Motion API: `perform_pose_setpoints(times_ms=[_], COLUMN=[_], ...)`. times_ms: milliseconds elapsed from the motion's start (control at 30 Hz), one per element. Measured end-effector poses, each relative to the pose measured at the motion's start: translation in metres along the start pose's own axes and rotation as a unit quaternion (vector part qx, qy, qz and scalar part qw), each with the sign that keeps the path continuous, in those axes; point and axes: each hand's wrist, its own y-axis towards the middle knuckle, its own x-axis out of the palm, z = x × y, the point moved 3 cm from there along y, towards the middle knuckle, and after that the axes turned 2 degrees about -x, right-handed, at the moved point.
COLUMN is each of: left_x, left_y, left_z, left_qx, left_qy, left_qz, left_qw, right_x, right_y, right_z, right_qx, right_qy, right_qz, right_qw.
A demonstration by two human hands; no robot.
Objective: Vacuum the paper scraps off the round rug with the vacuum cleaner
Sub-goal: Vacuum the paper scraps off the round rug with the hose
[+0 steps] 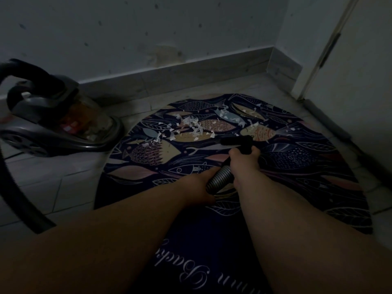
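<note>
A round dark rug (297, 166) with a fish pattern lies on the tiled floor. White paper scraps (191, 126) are strewn over its far half. My right hand (244, 160) grips the black end of the vacuum hose just behind the black nozzle (235, 141), which sits on the rug at the near edge of the scraps. My left hand (201, 185) holds the ribbed grey hose (218, 179) a little further back. The canister vacuum cleaner (57, 124) stands on the floor to the left of the rug.
A wall with a skirting board (169, 75) runs behind the rug. A door and its frame (331, 49) stand at the right. The black hose (12, 187) loops down the left side. A dark mat with white script (191, 270) lies between my forearms.
</note>
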Motion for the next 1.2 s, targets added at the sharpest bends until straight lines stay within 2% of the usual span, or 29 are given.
perform_pose_setpoints(times_ms=[133, 400, 567, 833, 1000, 1200], left_x=[0.000, 0.004, 0.003, -0.009, 0.003, 0.003], left_y=[-0.001, 0.008, 0.015, 0.028, 0.037, 0.036], left_z=[-0.005, 0.003, 0.019, 0.062, 0.065, 0.072], left_qx=[0.000, 0.007, 0.028, 0.080, 0.064, 0.059], left_qy=[-0.004, -0.010, -0.015, -0.006, 0.034, 0.052], left_qz=[0.003, -0.004, -0.008, -0.004, -0.034, -0.014], left_qw=[1.000, 1.000, 0.999, 0.997, 0.997, 0.997], right_x=[0.005, -0.002, -0.019, -0.049, -0.058, -0.058], right_y=[0.002, 0.007, 0.017, 0.033, 0.040, 0.047], right_z=[-0.001, -0.001, -0.002, -0.030, -0.015, -0.016], right_qx=[0.018, -0.005, -0.008, 0.010, 0.020, 0.029], right_qy=[-0.021, -0.031, -0.002, 0.003, 0.003, 0.004], right_qz=[-0.056, 0.037, 0.057, 0.040, 0.035, 0.018], right_qw=[0.998, 0.999, 0.998, 0.999, 0.999, 0.999])
